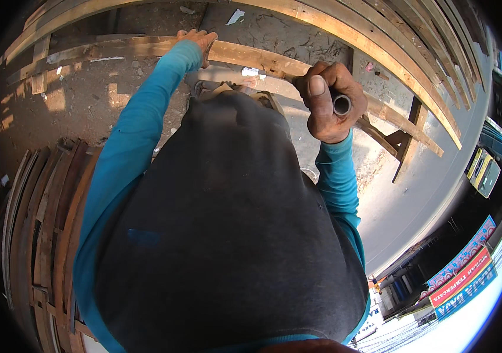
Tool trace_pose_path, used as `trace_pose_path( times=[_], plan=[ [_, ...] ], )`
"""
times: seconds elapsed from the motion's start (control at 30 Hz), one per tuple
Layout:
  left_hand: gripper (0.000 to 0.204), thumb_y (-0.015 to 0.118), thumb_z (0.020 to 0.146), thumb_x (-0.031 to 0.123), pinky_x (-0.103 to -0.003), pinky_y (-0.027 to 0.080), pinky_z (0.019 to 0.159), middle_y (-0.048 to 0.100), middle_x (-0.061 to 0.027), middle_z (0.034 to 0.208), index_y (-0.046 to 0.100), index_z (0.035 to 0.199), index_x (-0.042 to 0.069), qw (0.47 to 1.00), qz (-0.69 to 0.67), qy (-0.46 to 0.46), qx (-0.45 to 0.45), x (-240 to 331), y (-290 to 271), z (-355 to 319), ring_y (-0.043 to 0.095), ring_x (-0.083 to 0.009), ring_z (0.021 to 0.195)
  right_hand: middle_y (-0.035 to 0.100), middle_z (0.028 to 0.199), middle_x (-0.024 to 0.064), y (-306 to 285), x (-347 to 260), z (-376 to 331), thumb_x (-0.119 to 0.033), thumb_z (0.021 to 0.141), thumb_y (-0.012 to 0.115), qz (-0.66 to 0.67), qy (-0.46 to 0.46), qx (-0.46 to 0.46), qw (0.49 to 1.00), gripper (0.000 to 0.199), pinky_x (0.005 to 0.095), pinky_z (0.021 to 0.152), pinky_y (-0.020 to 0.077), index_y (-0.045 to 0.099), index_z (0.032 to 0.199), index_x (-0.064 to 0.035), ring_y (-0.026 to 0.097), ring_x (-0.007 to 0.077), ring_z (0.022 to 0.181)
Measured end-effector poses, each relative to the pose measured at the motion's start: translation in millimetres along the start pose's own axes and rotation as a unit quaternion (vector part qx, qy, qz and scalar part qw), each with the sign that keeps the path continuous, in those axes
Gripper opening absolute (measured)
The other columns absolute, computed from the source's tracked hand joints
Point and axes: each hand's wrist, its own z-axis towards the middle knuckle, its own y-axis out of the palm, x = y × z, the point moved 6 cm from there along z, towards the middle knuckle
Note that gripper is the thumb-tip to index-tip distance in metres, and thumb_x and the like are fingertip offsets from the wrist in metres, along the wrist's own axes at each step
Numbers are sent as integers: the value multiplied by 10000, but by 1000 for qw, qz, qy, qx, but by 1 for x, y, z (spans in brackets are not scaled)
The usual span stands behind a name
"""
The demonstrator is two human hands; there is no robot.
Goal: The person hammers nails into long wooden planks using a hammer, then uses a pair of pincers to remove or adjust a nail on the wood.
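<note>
A long wooden plank runs crosswise in front of my body, bowed by the lens. My left hand grips it left of the middle, with fingers over the top edge and the thumb on the near side. Farther right, my right hand is closed round a metal pipe, whose round hollow end points up at me. The rest of the pipe is hidden beneath the fist. That fist appears just above the plank; whether it touches the wood I cannot tell.
Several long timbers lie across the far side and upper right, with a wooden support below. Stacked boards fill the lower left. Scraps litter the dirt ground. A road with a yellow vehicle lies to the right.
</note>
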Motion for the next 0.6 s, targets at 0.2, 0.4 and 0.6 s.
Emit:
trace_pose_path(
  times=[0.2, 0.4, 0.6],
  plan=[
    [716, 853, 723, 365, -524, 332, 1053, 575, -56, 1343, 498, 1332, 236, 999, -31, 24, 28, -1, -2, -3, 468, -279, 1323, 482, 562, 46, 57, -17, -7, -93, 851, 704, -113, -98, 33, 988, 255, 299, 457, 379, 534, 669, -39, 470, 164, 460],
    [656, 833, 715, 373, -500, 335, 1010, 591, -50, 1274, 527, 1278, 228, 999, -35, 19, 15, -7, 3, -3, 504, -281, 1258, 436, 539, 80, 3, -11, -16, -148, 905, 619, 116, -78, 192, 971, 275, 315, 468, 408, 436, 721, -55, 418, 163, 450],
    [637, 873, 664, 345, -482, 321, 994, 598, -75, 1283, 577, 1219, 239, 998, -48, 13, 26, -2, -11, -10, 498, -282, 1246, 404, 550, 18, -33, -8, -8, -197, 1030, 534, 102, -4, 270, 957, 378, 283, 453, 377, 398, 696, -84, 379, 102, 458]
  ],
)
